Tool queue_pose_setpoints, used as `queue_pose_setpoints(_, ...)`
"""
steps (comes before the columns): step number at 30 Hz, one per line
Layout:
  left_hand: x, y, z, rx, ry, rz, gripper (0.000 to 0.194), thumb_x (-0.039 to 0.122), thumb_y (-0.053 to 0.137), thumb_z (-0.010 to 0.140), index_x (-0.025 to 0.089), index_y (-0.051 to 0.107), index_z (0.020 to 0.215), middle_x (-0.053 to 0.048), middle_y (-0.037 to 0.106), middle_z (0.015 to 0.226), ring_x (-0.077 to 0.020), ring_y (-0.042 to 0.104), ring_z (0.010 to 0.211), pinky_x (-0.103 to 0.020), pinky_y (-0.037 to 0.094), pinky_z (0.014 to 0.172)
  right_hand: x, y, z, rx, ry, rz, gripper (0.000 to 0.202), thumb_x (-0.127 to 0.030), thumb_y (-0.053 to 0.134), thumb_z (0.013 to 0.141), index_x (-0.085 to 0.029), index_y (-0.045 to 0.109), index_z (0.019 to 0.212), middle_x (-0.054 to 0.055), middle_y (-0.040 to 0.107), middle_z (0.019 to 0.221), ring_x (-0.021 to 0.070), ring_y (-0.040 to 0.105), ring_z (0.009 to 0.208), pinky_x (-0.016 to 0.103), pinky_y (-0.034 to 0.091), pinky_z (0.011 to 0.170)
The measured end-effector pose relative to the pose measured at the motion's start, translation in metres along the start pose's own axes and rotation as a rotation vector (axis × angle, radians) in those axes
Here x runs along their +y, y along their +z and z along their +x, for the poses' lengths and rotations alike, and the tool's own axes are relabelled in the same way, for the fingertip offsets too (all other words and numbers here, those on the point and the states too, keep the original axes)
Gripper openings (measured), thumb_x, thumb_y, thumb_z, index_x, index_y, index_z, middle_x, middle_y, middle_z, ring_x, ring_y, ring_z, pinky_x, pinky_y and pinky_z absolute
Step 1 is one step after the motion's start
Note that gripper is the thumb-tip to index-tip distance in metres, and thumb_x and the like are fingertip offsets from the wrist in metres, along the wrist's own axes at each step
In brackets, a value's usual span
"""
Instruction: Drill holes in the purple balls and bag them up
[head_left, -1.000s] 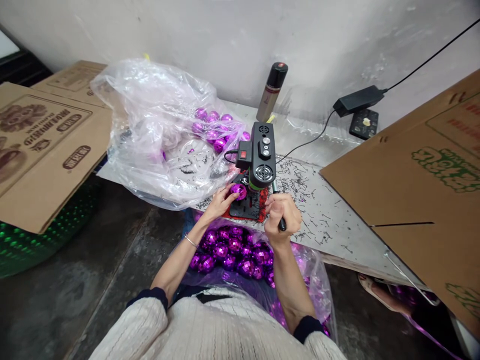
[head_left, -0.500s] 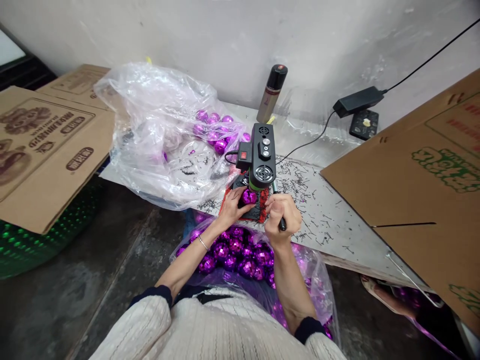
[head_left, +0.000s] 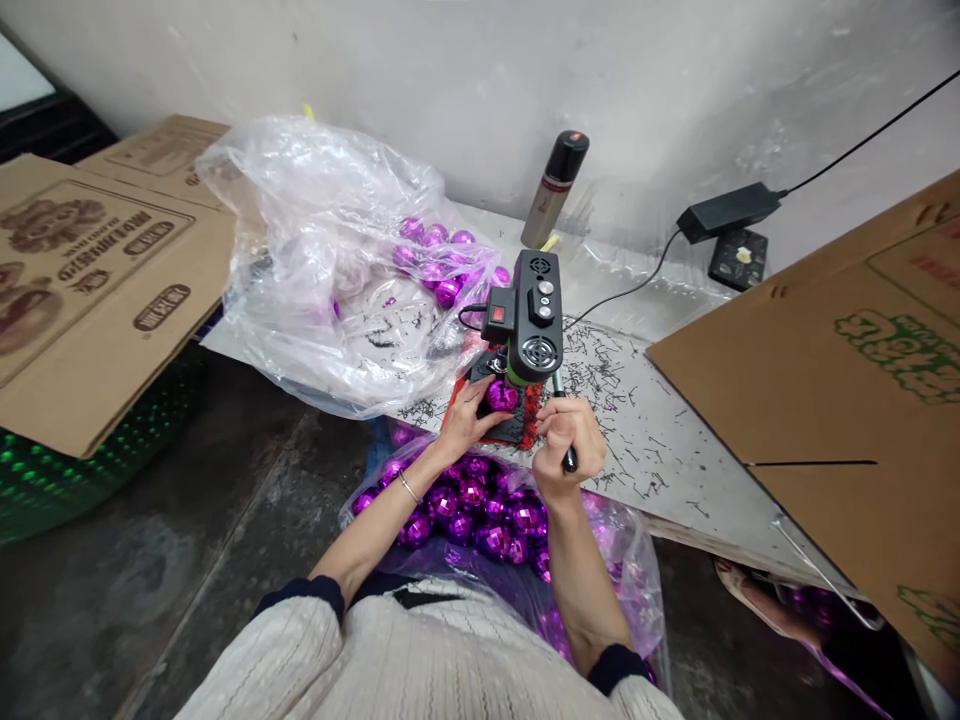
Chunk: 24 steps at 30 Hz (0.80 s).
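So the left hand (head_left: 466, 428) is pinching a shiny purple mirror ball (head_left: 502, 396) between thumb and fingers, right at the front of what looks like a little black bench drill press (head_left: 537, 315). There's a dark mark on top of the ball, but I can't make out what it is. The head of the machine covers the business end from above, so no clue whether anything touches the ball, and I can't tell if it's resting on the black base plate (head_left: 511, 432) either. The right hand (head_left: 568, 445) is curled in a fist around the lever handle (head_left: 570, 461); only the ends of the grip poke out.

Under the base there's a red mat (head_left: 531, 412), mostly hidden, on a pale table (head_left: 637, 450) littered with dark, curly bits. Down by the person's lap, a clear bag (head_left: 651, 600) holds loads more purple balls (head_left: 472, 495), with the forearms blocking some of them. Left of the press, a crumpled plastic bag (head_left: 315, 180) blurs another bunch behind its film. A spray can (head_left: 555, 190) stands behind the press, label too small to read, and a power adapter (head_left: 729, 212) sits further right. Cardboard (head_left: 97, 300) on the left and a carton (head_left: 810, 350) on the right both run out of view.
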<state>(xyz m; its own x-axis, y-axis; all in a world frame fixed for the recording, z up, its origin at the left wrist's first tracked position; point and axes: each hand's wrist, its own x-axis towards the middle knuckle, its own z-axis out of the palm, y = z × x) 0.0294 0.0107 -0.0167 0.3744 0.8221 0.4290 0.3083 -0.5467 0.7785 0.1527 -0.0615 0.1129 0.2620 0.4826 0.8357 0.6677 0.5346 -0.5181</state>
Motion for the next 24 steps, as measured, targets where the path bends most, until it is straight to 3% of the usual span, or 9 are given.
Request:
queue_pose_setpoints(9,0.002,0.0,0.0,-0.014,-0.032,0.002,0.062,0.046,0.074,0.087,0.018,0.055,0.139,-0.016,0.067,0.135,-0.0289,0.063,0.129,-0.049,0.047,0.113,0.024,0.008,-0.029,0.024,-0.11,-0.011,0.027,-0.024,0.043,0.102,-0.021,0.051,0.076,0.0,0.058,0.071,0.0129,0.056,0.062,0.03,0.045,0.062)
queue_pose_setpoints(24,0.001,0.0,0.0,-0.008,-0.007,0.024,0.06,0.044,0.075,0.087,0.019,0.055,0.138,-0.016,0.067,0.133,-0.0293,0.064,0.127,-0.049,0.049,0.11,0.029,0.011,-0.039,0.051,-0.071,-0.027,0.032,-0.029,0.039,0.105,-0.022,0.049,0.076,0.0,0.057,0.073,0.0129,0.057,0.064,0.033,0.046,0.064)
